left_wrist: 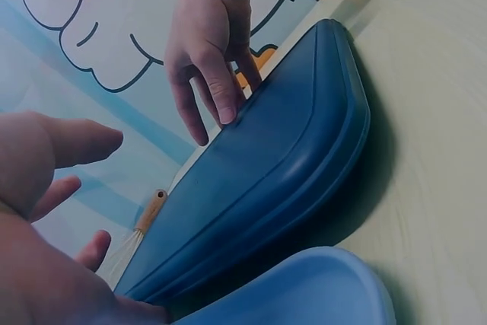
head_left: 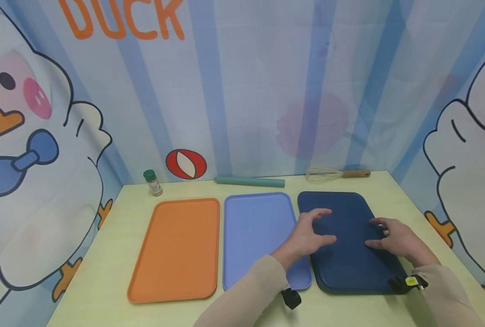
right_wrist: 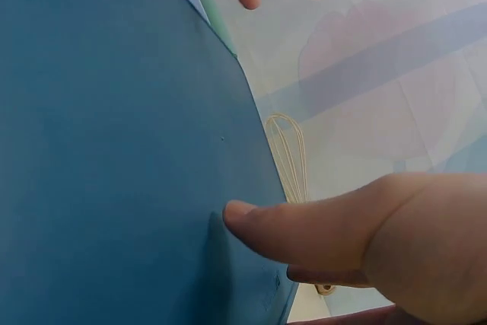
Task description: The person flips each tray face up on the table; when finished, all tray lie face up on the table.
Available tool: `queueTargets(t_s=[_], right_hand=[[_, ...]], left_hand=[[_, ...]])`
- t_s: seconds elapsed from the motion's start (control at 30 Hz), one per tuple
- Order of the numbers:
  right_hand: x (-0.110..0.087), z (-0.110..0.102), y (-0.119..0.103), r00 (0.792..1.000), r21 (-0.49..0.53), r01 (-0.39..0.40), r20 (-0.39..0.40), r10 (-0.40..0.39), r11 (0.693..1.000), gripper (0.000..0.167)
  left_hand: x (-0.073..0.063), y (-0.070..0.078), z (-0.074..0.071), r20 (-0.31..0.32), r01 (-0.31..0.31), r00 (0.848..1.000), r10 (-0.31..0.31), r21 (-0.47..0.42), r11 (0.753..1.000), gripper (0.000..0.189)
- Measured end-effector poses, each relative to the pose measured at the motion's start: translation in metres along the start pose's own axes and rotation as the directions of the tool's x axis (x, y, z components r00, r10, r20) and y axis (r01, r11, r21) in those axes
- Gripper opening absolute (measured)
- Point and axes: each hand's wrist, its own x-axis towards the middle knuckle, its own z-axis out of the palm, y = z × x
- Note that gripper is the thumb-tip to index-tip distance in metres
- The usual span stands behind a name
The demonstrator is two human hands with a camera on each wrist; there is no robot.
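A dark blue tray (head_left: 346, 263) lies at the right of the table, and its rim shows a doubled edge in the left wrist view. My left hand (head_left: 308, 234) hovers over the tray's left side, thumb and fingers spread apart and holding nothing. At the right edge is my right hand (head_left: 398, 238), its thumb (right_wrist: 266, 226) over the tray's surface and its other fingers by the edge. Whether those fingertips touch the tray, I cannot tell. A periwinkle blue tray (head_left: 259, 236) lies just left of the dark one, partly covered by my left forearm.
An orange tray (head_left: 177, 250) lies on the left of the pale table (head_left: 95, 272). Along the back are a green-capped spice jar (head_left: 153, 184), a teal rod (head_left: 249, 182) and a wooden-handled whisk (head_left: 336, 174). A printed cloth (head_left: 250, 91) hangs behind and at both sides.
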Motion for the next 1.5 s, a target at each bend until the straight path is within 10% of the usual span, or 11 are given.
queueTargets(t_s=[1.0,1.5], right_hand=[[0.001,-0.009,0.004,0.992,0.134,0.02,0.123,-0.037,0.991,0.098],[-0.003,-0.007,-0.01,0.986,0.142,0.075,0.136,-0.095,0.987,0.087]], left_hand=[[0.013,0.001,-0.022,-0.066,0.055,0.996,-0.065,-0.142,0.988,0.067],[0.022,0.001,-0.029,-0.009,0.096,0.994,-0.106,-0.348,0.933,0.064]])
